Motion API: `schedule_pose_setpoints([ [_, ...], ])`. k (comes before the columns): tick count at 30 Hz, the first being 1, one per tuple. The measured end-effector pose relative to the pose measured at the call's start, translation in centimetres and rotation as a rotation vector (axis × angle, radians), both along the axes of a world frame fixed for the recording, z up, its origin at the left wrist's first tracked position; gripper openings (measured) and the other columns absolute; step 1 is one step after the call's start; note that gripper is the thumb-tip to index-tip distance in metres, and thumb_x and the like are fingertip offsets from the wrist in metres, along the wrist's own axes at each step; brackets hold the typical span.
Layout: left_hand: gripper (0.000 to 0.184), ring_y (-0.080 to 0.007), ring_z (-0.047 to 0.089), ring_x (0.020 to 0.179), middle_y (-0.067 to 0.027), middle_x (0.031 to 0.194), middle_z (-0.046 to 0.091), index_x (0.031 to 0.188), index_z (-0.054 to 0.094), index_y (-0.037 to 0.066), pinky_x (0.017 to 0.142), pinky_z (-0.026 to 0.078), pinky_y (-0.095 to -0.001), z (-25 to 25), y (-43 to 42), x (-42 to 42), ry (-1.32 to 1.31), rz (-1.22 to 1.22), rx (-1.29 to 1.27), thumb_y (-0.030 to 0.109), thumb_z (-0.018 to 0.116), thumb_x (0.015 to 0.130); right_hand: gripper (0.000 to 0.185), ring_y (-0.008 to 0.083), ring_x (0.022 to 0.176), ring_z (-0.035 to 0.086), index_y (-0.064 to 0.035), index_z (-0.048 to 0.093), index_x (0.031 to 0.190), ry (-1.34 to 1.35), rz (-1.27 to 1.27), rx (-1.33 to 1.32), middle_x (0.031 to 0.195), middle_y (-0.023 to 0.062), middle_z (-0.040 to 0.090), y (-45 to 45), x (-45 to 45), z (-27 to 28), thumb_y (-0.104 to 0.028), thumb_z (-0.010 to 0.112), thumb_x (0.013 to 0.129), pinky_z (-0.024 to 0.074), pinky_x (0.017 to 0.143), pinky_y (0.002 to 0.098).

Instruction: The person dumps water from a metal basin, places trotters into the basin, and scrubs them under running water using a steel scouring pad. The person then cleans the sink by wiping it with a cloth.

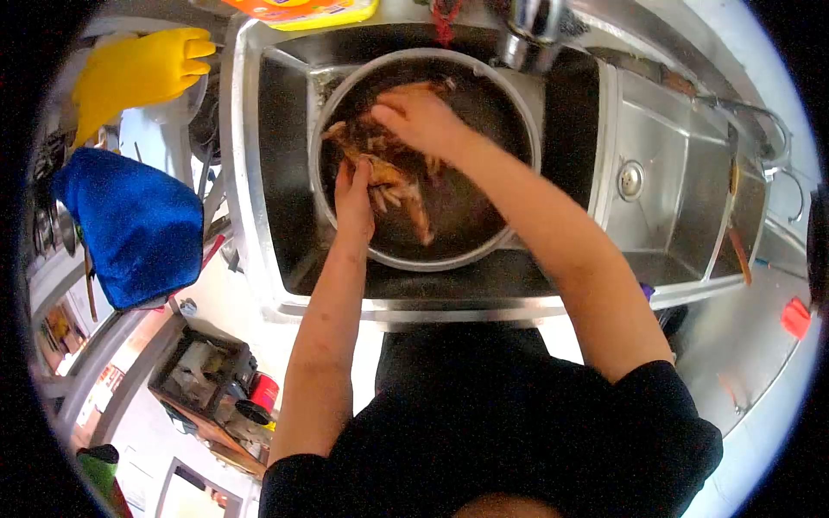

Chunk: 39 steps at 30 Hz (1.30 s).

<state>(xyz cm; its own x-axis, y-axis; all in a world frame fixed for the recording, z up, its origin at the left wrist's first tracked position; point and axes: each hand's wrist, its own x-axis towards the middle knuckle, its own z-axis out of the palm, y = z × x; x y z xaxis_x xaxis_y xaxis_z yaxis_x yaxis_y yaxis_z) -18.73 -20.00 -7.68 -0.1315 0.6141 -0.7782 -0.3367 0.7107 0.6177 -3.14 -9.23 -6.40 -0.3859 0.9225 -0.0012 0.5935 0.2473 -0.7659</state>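
Note:
A large round metal basin [528,129] holding dark water stands in the left sink bowl. In it lies a knobbly brown-and-yellow piece [386,175] with pale finger-like ends; its exact kind is unclear. My left hand [354,200] grips this piece from the near left side, thumb up against it. Over the far part of the basin, my right hand [419,121] has its fingers curled down toward the brown bits. What those fingers hold is hidden beneath them and slightly blurred.
A metal faucet [528,39] hangs over the basin's far edge. At right is a second sink bowl [656,147] with a drain. Left of the sink are a yellow rubber glove [142,78] and a blue cloth [134,224]. A bright orange-and-yellow package [302,10] sits behind.

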Motion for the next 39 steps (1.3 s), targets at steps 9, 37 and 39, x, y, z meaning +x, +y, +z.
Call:
schedule_pose_setpoints([
  [9,0.120,-0.0314,0.009,0.138,-0.0120,0.151,0.005,0.144,-0.012,0.021,0.106,0.018,-0.0559,-6.1,-3.6,3.6,-0.028,0.106,-0.292,0.066,0.066,0.066,0.099,0.0336,0.129,0.033,-0.0065,0.034,0.137,-0.097,0.073,-0.734,0.138,0.0206,0.036,0.8,3.9,-3.6,-0.080,0.039,0.071,0.0258,0.107,0.0385],
  [37,0.053,-0.0249,0.045,0.115,-0.0123,0.128,0.042,0.135,0.028,0.007,0.094,0.041,-0.0356,15.1,-2.1,19.7,0.380,-0.473,0.911,0.022,0.051,0.089,0.070,0.0258,0.120,0.043,-0.0018,0.030,0.133,1.105,-0.377,-0.065,0.126,0.0162,0.045,-13.3,19.1,16.4,-0.029,0.063,0.079,0.0344,0.101,0.0366],
  [39,0.059,-0.0246,0.046,0.113,-0.0109,0.125,0.042,0.137,0.026,0.013,0.088,0.048,-0.0331,15.5,-1.8,23.6,0.184,-0.403,0.839,0.024,0.055,0.088,0.070,0.0227,0.122,0.039,-0.0030,0.026,0.136,1.167,-0.437,-0.067,0.129,0.0127,0.041,-14.2,22.5,16.6,-0.029,0.060,0.081,0.0320,0.103,0.0362],
])
